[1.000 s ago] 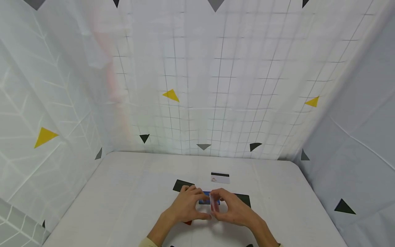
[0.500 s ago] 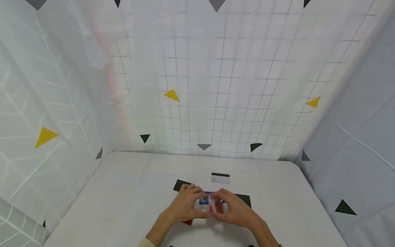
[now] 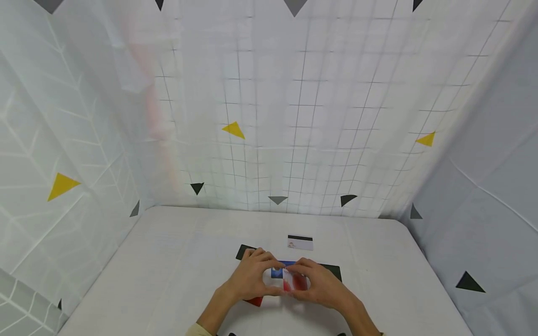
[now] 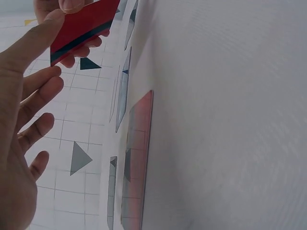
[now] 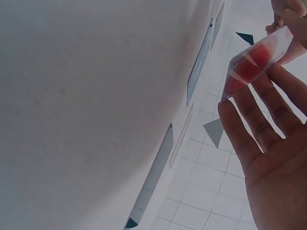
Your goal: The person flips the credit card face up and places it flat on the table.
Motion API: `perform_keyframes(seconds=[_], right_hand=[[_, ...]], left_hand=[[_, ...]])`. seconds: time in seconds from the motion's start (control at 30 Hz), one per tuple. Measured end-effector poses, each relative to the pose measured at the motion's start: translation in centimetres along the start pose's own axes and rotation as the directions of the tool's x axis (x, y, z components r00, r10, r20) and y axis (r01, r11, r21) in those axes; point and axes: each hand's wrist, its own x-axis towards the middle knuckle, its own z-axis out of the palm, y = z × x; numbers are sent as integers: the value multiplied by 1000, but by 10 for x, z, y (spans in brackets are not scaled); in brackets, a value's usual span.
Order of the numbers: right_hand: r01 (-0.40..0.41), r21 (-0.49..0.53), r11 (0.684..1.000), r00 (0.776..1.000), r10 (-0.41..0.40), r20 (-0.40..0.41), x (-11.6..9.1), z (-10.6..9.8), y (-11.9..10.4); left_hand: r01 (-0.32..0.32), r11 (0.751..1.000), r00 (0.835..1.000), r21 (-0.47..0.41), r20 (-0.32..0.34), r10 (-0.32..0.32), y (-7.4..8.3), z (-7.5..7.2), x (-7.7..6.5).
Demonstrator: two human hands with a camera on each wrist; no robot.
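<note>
Thin, flat, rectangular card (image 3: 299,281) up off the worktop (image 3: 180,266), between the two hands, toward the near edge. One face white with a blurry red patch, the other red with a dark stripe, per wrist views. Left hand (image 3: 251,278): index finger and thumb pinch the card's left corners, other fingers spread. Right hand (image 3: 321,283): thumb and index finger pinch the right side. Worktop is white, smooth-looking, far corners rounded. White card (image 3: 300,242), dark stripe, smooth, lies nearest the far edge. Blue card (image 3: 276,272) lies flat beyond the held one, partly covered from view. Dark card (image 3: 244,252) to its left, bigger-looking dark card (image 3: 334,270) to its right, each partly behind a hand. Red card (image 3: 254,301), glossy, mirrors the grid, sits nearest the near edge, partly under the left hand. White grid-lined curtain (image 3: 273,93) past the far edge, yellow, grey, black triangles on it.
</note>
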Motion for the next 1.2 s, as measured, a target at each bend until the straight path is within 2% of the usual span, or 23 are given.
perform_keyframes(seconds=[0.4,0.7,0.93,1.2], right_hand=[[-24,-12,1000,1000,24,12,1,2,-1],[-15,4,1000,1000,14,23,-1,1,3],[-15,13,1000,998,14,53,-1,1,6],[-35,5,999,993,34,117,-2,5,8]], left_hand=[[-33,999,999,-36,-13,33,1,-3,0],[-20,999,1000,-38,20,21,1,-8,-1],[-3,1000,997,-13,78,4,-2,-9,-1],[17,1000,983,15,185,-20,-2,-3,-1]])
